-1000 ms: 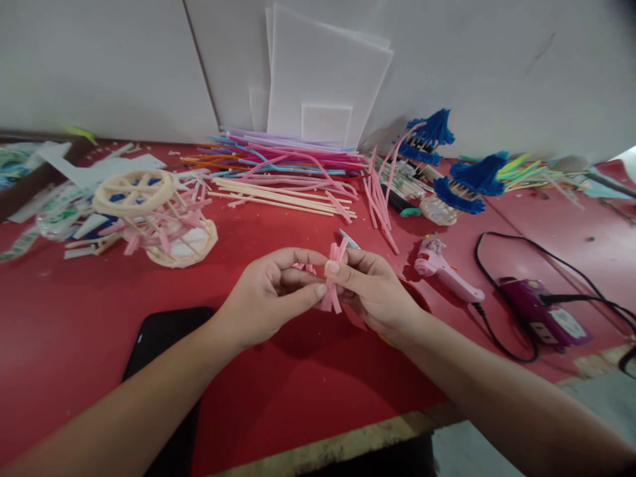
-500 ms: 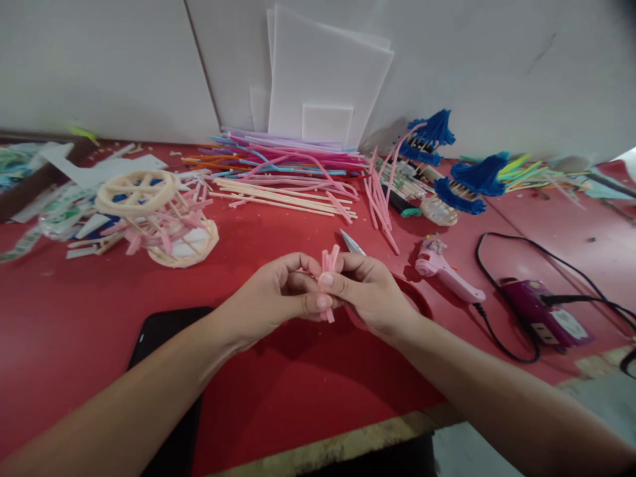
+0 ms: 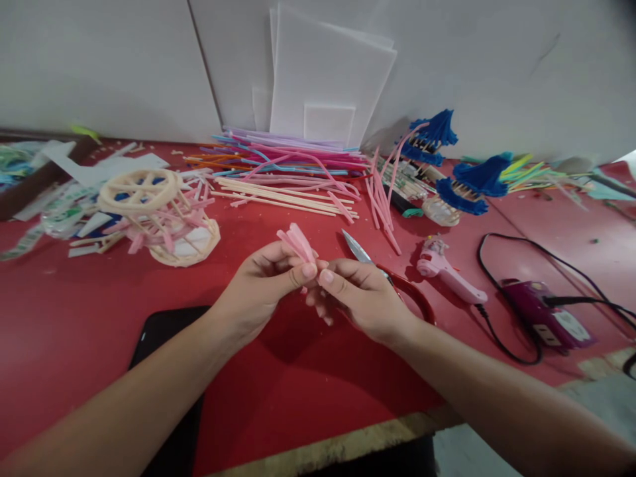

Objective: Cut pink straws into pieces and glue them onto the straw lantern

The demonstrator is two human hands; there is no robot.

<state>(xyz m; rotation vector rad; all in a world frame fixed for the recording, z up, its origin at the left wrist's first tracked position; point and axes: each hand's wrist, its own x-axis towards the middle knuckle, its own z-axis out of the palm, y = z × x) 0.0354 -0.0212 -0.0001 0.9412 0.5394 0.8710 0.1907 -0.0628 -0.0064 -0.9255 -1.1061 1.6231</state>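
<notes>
My left hand (image 3: 265, 278) is closed, pinching a small bundle of short pink pipe cleaner pieces (image 3: 299, 244) between thumb and fingers. The bundle's upper ends fan out toward the upper left. Close against it, my right hand (image 3: 365, 295) has thumb and forefinger pressed together near the bundle's lower end. Whatever is between those fingertips is hidden. Just behind my right hand lie scissors (image 3: 356, 246), blades pointing to the upper left, their red handle partly covered by the hand.
Colourful pipe cleaners (image 3: 298, 159) lie along the wall. To the left stands a cream-and-pink wheel-shaped model (image 3: 142, 192). On the right are blue-roofed models (image 3: 479, 179), a pink glue gun (image 3: 452, 275) and a corded purple power box (image 3: 546, 315). A black phone-like slab (image 3: 171, 324) lies under my left forearm.
The pink bundle has shifted left and tilted, now gripped mainly by my left hand. My right fingers have slid off its middle to the lower end, uncovering more of the scissors.
</notes>
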